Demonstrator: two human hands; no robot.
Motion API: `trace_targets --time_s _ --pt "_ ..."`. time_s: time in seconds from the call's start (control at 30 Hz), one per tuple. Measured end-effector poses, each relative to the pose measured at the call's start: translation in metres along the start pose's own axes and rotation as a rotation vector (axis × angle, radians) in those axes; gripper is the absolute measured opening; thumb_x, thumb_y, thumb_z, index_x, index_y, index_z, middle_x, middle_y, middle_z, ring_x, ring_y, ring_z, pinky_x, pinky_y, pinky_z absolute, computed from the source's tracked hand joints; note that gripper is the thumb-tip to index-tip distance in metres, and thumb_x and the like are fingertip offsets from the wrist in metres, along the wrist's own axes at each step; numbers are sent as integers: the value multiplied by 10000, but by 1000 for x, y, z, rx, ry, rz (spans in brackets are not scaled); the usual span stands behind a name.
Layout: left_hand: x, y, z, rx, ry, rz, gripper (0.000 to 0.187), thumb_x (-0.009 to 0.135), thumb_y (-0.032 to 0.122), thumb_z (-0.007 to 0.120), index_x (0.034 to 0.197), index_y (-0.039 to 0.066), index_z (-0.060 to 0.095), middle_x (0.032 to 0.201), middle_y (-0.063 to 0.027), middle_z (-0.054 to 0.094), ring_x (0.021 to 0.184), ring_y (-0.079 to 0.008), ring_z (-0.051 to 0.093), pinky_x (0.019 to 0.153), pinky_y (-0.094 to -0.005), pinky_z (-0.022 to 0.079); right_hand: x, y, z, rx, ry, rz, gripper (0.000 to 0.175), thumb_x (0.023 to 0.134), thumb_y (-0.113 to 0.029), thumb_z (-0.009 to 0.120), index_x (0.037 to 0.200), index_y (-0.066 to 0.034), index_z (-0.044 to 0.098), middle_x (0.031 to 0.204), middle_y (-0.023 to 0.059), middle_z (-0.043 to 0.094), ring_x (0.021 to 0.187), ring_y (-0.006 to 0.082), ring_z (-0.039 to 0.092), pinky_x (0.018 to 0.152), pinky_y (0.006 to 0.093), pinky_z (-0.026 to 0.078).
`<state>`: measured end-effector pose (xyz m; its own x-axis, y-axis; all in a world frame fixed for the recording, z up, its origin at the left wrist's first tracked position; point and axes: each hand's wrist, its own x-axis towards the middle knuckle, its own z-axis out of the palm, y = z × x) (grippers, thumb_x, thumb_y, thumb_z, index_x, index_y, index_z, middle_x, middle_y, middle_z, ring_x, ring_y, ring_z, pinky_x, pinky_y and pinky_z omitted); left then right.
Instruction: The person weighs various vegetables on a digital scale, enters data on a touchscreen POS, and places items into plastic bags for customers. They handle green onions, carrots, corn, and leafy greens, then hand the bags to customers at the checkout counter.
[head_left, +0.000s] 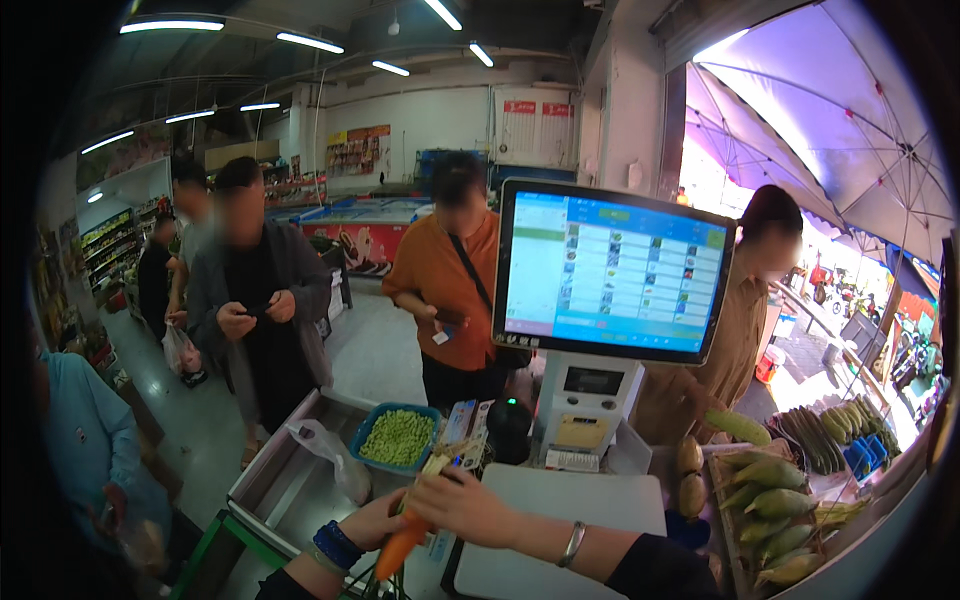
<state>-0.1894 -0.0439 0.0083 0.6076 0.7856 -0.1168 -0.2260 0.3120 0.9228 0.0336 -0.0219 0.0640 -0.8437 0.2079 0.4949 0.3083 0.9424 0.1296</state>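
Note:
Both my hands meet over the counter, left of the weighing scale's flat white plate (559, 525). My left hand (379, 517), with blue beads at the wrist, is closed around a bunch of vegetables with an orange carrot (401, 549) hanging below it. My right hand (457, 506), with a silver bangle at the wrist, grips the pale upper stalks (437, 463) of the bunch. Which vegetable the stalks belong to I cannot tell. Thin green leaves hang beneath my left hand. Beyond lie a blue basket of shelled green beans (397, 437) and a clear plastic bag (341, 465).
A touch-screen scale monitor (615, 270) stands behind the plate, beside a black scanner (510, 430). Corn cobs in husks (776, 502) fill a crate on the right. Several people stand around the counter; one on the right touches a pale green gourd (739, 427).

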Motion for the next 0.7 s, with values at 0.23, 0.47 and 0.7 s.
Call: trace_targets --time_s 0.23,0.47,0.7 --pt "-47 -25 -66 200 553 80 558 791 136 732 1227 -30 428 901 -126 639 735 -206 646 653 -303 543 -11 60 -24 -117 188 321 500 742 -133 617 1217 -24 507 1264 157 494 1197 332 438 959 474 359" --pt "-91 -90 -203 966 1000 -360 707 611 228 848 1139 -45 465 1005 -193 620 894 -301 639 772 -387 520 -47 126 -66 -530 316 657 463 690 -97 597 1132 13 515 1391 173 381 1291 331 331 1031 486 286" --pt "-67 -156 -237 941 1136 -489 755 573 243 862 1129 -11 419 1049 -226 608 980 -362 620 847 -412 501 -39 144 -52 -561 180 578 491 687 -94 598 1150 22 482 1424 169 345 1318 341 287 1059 501 247"
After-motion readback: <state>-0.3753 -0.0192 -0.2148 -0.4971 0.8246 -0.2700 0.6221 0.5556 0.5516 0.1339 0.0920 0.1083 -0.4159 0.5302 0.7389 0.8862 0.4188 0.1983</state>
